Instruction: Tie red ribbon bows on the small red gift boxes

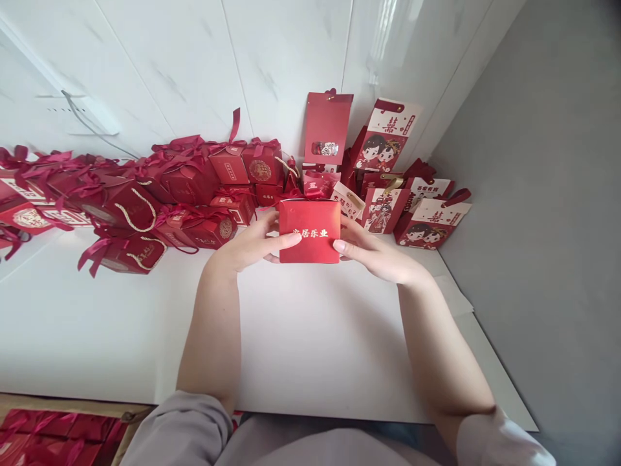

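Observation:
A red box with gold characters on its front is held up above the white table, in the middle of the view. My left hand grips its left side, the thumb lying across the front over part of the lettering. On the right side my right hand holds it too, its thumb on the front near the edge. The other fingers of both hands are partly hidden behind the box. A dark red ribbon shows at the box's top edge.
Along the wall on the left stand several red gift boxes with ribbons. Behind the hands and to the right are tall boxes with cartoon couples. A carton of red boxes sits at the lower left. A grey wall borders the right.

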Demonstrator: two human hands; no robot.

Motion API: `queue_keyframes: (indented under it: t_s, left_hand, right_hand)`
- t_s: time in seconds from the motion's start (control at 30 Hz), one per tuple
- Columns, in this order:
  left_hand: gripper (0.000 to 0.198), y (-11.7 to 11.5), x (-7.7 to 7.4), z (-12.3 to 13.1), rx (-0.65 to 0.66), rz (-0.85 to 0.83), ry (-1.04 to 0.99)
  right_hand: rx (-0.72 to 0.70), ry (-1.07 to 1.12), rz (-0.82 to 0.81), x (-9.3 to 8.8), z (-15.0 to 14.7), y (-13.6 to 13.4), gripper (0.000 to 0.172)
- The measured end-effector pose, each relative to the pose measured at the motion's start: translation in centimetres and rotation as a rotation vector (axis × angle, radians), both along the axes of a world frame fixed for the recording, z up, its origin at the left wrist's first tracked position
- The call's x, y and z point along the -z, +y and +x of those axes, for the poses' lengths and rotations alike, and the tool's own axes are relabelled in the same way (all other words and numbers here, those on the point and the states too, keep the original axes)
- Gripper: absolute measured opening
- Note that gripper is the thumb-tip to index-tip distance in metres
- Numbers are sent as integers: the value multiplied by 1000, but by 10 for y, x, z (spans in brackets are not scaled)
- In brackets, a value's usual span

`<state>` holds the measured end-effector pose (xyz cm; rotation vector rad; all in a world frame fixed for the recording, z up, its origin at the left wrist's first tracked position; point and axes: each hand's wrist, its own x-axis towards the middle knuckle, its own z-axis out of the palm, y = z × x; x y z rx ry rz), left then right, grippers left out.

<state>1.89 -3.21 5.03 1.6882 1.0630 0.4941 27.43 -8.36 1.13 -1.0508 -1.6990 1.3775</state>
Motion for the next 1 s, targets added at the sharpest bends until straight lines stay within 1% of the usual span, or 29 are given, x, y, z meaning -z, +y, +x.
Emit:
queue_keyframes:
  t_s: [0.07,0.2,0.33,0.37,0.43,0.53,0.6,0.67,0.73,0.8,0.9,1.0]
  left_hand:
    - [64,0,0,1,14,9,12]
    - [63,-2,0,6,34,31,24]
    - [62,-2,3,10,9,46,52]
    - [61,-1,4,11,-5,49,71]
    - [61,0,9,15,-51,56,131]
    - [72,-3,18,25,-163,90,251]
    - [80,-6,23,34,-195,131,242]
    - [81,-8,28,42,-175,177,152]
    - [79,-8,30,46,-172,220,77]
    - [76,-4,30,45,-218,229,28]
    - [72,4,25,35,-287,138,-58]
    - [70,10,19,25,-301,9,-122]
  right_hand:
    - [-6,5,-2,0,0,0,76]
    - [35,-36,-6,0,2,-1,83]
    - [87,-81,11,2,3,2,86]
    - [119,-110,28,3,2,3,87]
    - [231,-224,76,5,-1,4,92]
    - [435,-486,126,9,-11,5,101]
    - [517,-638,139,11,-22,4,104]
    - [564,-734,184,13,-34,0,105]
    - [576,-768,257,12,-42,-5,102]
    - [542,-740,333,9,-45,-10,96]
    - [427,-592,449,3,-38,-14,88]
    - [363,-396,525,0,-27,-13,82]
